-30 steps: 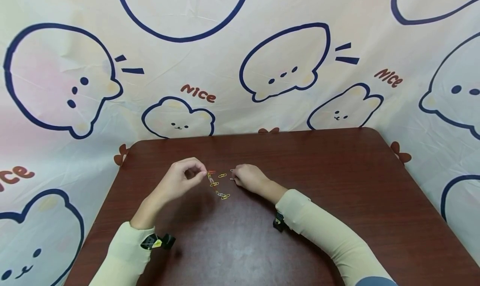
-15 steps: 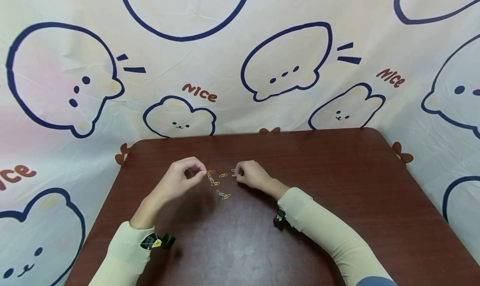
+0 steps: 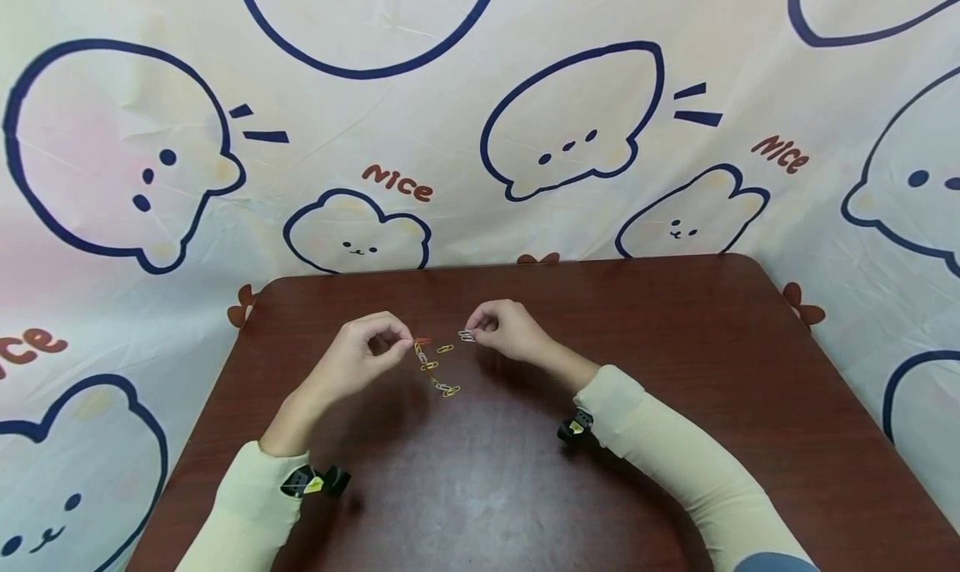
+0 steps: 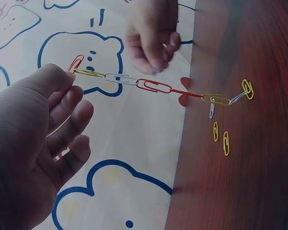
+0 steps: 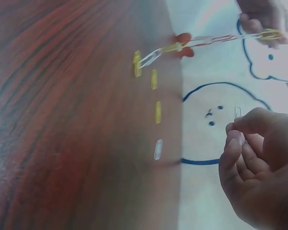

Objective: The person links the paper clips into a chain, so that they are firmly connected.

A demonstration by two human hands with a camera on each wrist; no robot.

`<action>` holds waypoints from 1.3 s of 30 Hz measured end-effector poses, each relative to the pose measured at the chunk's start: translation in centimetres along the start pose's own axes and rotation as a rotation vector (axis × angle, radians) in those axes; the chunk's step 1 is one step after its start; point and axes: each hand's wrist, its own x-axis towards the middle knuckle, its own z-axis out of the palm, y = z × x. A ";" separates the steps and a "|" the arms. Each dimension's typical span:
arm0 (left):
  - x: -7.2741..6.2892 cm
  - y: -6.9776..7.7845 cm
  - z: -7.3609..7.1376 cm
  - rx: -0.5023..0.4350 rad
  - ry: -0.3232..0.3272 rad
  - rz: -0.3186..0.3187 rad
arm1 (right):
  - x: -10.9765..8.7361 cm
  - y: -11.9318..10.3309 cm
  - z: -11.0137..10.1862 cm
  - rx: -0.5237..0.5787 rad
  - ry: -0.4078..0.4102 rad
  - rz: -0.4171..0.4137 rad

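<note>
My left hand [image 3: 360, 359] pinches the upper end of a paper clip chain [image 4: 153, 86] between thumb and index finger. The chain links red, yellow and white clips and slants down from that hand, its yellow end clip [image 4: 247, 89] at the tabletop. A red clip [image 4: 77, 62] sticks up at the left fingertips. Across from it, my right hand [image 3: 510, 330] pinches a white paper clip [image 5: 237, 112], held up off the table. Loose on the tabletop lie two yellow clips [image 5: 158, 112] and a white clip [image 5: 158, 149], beside the chain's lower end.
The dark brown wooden table [image 3: 675, 347] stretches out on both sides and in front of the hands. Behind it hangs a pale cloth [image 3: 450, 138] printed with cartoon animals. Each wrist carries a small black camera, such as the left one [image 3: 318, 482].
My right hand, which was low at the white clips, has pinched one, lifted it and moved slightly away toward the table's far side. My left hand and the chain stay nearly still.
</note>
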 end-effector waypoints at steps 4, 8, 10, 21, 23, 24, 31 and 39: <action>0.0 0.0 0.1 0.000 -0.004 -0.003 | -0.3 -1.5 -0.8 0.051 -0.007 -0.003; 0.1 0.0 0.1 0.001 -0.002 0.003 | -0.6 -3.1 -1.4 0.102 -0.021 -0.012; 0.2 0.0 0.1 0.000 -0.004 0.008 | -0.7 -3.7 -1.6 0.127 -0.028 -0.024; 0.5 0.1 0.2 -0.006 -0.009 0.010 | -0.7 -6.6 -1.3 0.260 -0.073 -0.043; 0.5 0.1 0.2 -0.009 -0.010 0.013 | -0.7 -6.9 -1.1 0.275 -0.087 -0.033; 0.5 0.0 0.2 -0.009 -0.011 0.013 | -0.7 -7.0 -1.0 0.282 -0.091 -0.029; 0.4 0.0 0.1 -0.012 -0.010 0.025 | -0.6 -7.9 -0.6 0.308 -0.096 -0.009; 0.5 0.1 0.2 -0.030 0.004 0.057 | -0.5 -8.2 -0.2 0.308 -0.087 0.070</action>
